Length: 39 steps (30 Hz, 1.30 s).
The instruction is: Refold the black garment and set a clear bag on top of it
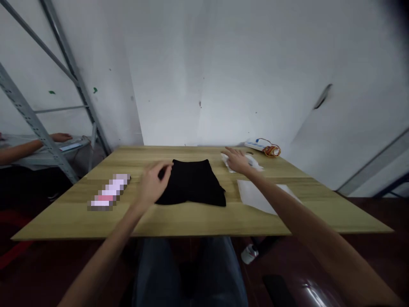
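Observation:
A pair of black shorts (194,181) lies spread flat on the wooden table in front of me. At its upper left edge is my left hand (153,183), slightly blurred, with thumb and fingers curled together on the cloth. My right hand (237,160) reaches further back, palm down and fingers apart, over a crumpled white plastic bag (254,163). The hand covers part of this bag. Under my right forearm rests a flat white sheet (252,196), partly hidden by the arm.
A phone with a blurred-out screen (110,192) lies on the left of the table (191,224). At the back right are a white power strip (254,146) and a coiled orange cord (272,150). Beyond a metal rack (35,123), another person's hand (60,137) shows. A can (249,254) is below the table.

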Tool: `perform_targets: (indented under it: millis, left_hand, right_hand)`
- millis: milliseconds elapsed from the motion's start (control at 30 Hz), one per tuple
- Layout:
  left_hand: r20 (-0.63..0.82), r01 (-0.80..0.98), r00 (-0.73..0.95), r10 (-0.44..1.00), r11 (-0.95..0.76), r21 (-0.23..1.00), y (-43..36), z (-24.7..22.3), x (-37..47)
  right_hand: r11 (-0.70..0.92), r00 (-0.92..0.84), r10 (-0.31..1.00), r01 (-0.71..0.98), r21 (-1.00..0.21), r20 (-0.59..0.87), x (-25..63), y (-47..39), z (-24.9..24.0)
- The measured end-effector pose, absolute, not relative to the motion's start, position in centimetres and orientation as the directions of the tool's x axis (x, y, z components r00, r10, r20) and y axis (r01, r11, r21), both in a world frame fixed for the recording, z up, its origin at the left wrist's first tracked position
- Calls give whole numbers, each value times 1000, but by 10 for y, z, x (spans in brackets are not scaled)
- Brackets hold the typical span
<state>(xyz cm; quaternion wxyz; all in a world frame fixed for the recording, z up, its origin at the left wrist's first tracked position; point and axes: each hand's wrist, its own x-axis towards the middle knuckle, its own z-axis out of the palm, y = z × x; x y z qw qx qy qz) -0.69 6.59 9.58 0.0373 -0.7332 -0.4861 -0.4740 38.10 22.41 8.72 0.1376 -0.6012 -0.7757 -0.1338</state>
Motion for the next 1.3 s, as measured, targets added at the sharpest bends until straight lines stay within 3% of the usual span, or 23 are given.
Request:
perform_targets:
  millis: [100,200,267,500,767,867,967,1100,1200,1300]
  left_hand:
    - [637,729,29,770,-453,513,153,111,-7]
    - [388,790,-23,921,-221,572,219,91,-8]
    - [340,786,13,940,-220,578,240,69,-12]
    - [428,698,74,901,-353,623,251,24,-25]
    - [466,425,23,885,-430,796,244,47,-21]
    - [506,429,90,858,-492,758,217,63,-25]
    - [548,506,294,783,-614,606,176,72,-30]
    - [334,625,576,746,-665,409,130,69,-40]
    - [251,644,617,746,-662,382,119,65,-49]
    - [349,680,521,779,-625,382,133,66,-62]
  right_hand:
    - [288,-266,920,957,-38,288,330,229,88]
    - [288,-276,941,957,-35,195,298,235,82]
    - [296,-286,940,955,-30,186,291,238,74]
    - [297,-268,927,952,-76,263,297,237,56]
    - [378,-202,875,853,-361,440,309,244,60]
    - [511,-271,827,729,-456,493,321,228,60]
    - [613,-409,780,653,-445,473,335,197,56]
    - [658,-597,751,642,-393,283,347,161,51]
    - [645,-611,758,651,-400,228,346,150,56]
    - [631,-579,773,665,-399,259,340,147,68]
